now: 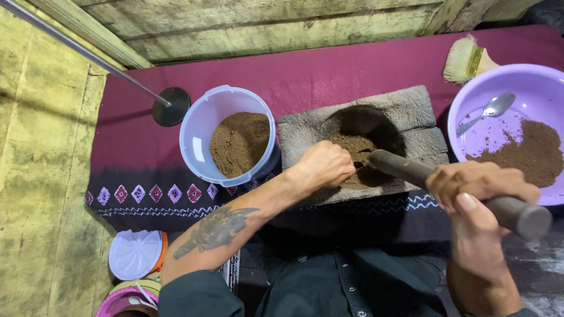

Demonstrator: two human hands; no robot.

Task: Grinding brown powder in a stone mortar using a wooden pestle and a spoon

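Maroon cloth [329, 73] bears one stone mortar [405, 114]; right hand [479, 185] grips one pestle [411, 170], left hand [323, 164] clenched.

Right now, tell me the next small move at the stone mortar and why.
Probably lift the left hand clear of the stone mortar before pounding. It sits at the hollow's edge, closed on something I cannot make out, touching the brown powder. The right hand holds the dark pestle angled into the same hollow, its tip close beside that hand, so a stroke could catch the fingers.
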